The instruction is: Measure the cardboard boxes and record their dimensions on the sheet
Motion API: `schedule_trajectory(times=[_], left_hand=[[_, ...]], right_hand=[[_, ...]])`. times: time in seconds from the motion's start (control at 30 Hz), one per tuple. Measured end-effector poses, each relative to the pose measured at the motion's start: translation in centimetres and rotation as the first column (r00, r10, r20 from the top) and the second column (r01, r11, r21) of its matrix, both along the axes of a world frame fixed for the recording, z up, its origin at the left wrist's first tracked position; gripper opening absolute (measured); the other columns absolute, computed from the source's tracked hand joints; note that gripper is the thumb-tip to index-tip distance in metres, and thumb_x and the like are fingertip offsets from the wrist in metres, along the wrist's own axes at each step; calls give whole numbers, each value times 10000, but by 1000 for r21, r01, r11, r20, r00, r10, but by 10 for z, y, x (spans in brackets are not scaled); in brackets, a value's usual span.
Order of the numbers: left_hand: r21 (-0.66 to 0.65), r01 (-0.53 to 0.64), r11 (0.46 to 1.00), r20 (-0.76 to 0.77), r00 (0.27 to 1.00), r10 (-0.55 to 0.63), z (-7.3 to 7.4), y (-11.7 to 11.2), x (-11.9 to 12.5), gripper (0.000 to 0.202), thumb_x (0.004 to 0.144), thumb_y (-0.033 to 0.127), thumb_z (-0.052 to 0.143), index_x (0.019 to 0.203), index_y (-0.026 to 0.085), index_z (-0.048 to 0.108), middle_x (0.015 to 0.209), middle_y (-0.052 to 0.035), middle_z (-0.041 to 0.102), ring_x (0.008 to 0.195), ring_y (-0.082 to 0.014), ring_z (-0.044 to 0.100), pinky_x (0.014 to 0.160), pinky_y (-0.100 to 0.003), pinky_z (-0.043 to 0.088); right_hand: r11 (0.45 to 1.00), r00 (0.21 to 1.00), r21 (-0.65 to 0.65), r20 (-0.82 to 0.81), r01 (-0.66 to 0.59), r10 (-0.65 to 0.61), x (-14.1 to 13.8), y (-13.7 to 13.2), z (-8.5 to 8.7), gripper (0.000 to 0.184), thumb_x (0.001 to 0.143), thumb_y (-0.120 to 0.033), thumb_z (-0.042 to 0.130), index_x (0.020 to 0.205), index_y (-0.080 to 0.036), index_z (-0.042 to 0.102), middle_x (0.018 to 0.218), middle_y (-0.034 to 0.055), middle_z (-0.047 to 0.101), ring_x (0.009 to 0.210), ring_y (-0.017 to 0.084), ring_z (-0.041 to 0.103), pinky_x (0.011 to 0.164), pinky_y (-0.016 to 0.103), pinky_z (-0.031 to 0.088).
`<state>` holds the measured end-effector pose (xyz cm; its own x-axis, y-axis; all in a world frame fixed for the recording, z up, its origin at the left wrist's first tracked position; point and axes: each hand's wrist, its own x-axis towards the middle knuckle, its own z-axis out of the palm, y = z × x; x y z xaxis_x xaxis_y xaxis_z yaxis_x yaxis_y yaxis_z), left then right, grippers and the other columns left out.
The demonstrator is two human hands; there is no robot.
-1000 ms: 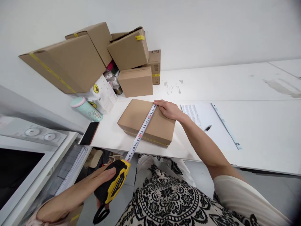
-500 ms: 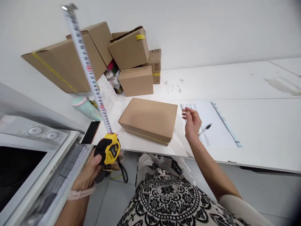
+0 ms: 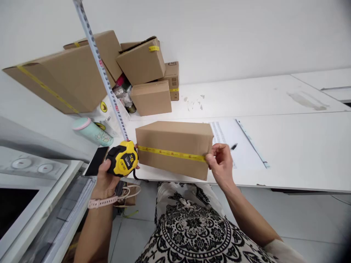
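Observation:
A flat cardboard box with a strip of yellow tape stands tipped up on its edge at the front of the white table. My right hand grips its right end between thumb and fingers. My left hand is closed round a yellow and black tape measure, which touches the box's left end. The white blade sticks straight up and away, past the frame's top.
A heap of cardboard boxes leans on the wall at the back left. Beside it lie a mint bottle and a black phone. A printed sheet with a pen lies right of the box. A white machine stands to the left.
The box went from lying flat to standing on its edge, with my right hand now holding its right end. My left hand carried the tape measure up against the box's left end.

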<state>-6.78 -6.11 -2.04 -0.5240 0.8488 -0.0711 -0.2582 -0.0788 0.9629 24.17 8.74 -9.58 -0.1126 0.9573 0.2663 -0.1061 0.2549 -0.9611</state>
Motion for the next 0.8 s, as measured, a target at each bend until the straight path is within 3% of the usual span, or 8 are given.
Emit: schedule_trajectory(times=[0.13,0.27,0.37,0.43,0.47,0.57,0.67,0.8], left_hand=[[13,68,998,17,998,-68,22,8,9,706,614,613,848,1215,268,716,1294,-111,712,961,-367,746,362,-215,495],[12,80,997,-9,997,-80,33,9,28,811,638,624,837,1338,258,656,1404,-140,665,943,-377,754,359,-219,485],[-14,65,998,37,997,-65,39,-4,49,820,654,617,840,1371,275,634,1352,-124,705,879,-356,761,371,-230,488],[-122,156,980,145,980,-138,42,-12,64,786,710,649,793,1383,279,627,1237,-125,755,806,-336,764,371,-238,478],[-198,230,953,210,960,-188,42,-15,72,776,738,672,759,1390,273,624,1180,-128,771,771,-330,763,366,-239,466],[-374,460,805,366,871,-327,36,-14,93,803,759,734,704,1373,219,646,1077,-149,783,728,-330,763,370,-247,455],[-396,602,693,426,789,-442,25,-6,107,795,763,763,685,1260,144,705,1020,-173,779,741,-316,764,458,-282,534],[-355,716,601,471,692,-546,14,-1,115,759,795,762,658,1116,77,714,967,-196,758,771,-290,766,593,-317,621]], right_hand=[[986,989,-85,31,144,-142,-3,27,16,366,819,-535,751,885,-266,511,719,-45,476,597,134,454,508,265,392],[972,986,-168,15,166,-166,-15,63,17,404,771,-558,769,833,-252,513,693,-44,488,609,141,465,538,278,395],[980,981,-87,84,180,-173,-22,89,21,357,746,-499,781,843,-248,547,716,-33,539,663,158,506,595,298,439],[983,973,-9,146,181,-178,-26,104,24,295,760,-453,752,878,-241,583,820,-1,615,753,176,560,655,318,480],[985,970,22,171,169,-170,-29,111,26,268,781,-437,723,914,-238,601,897,21,651,807,188,586,688,332,501],[987,964,134,238,89,-119,-36,127,30,266,883,-426,604,1072,-242,637,1163,82,698,1012,230,636,832,400,543],[962,948,272,312,-25,-63,-42,142,35,352,963,-456,505,1211,-249,644,1341,105,668,1205,265,609,992,471,516],[924,908,332,418,-191,38,-51,161,43,466,1005,-531,437,1320,-250,636,1418,111,643,1320,295,569,1110,522,454]])
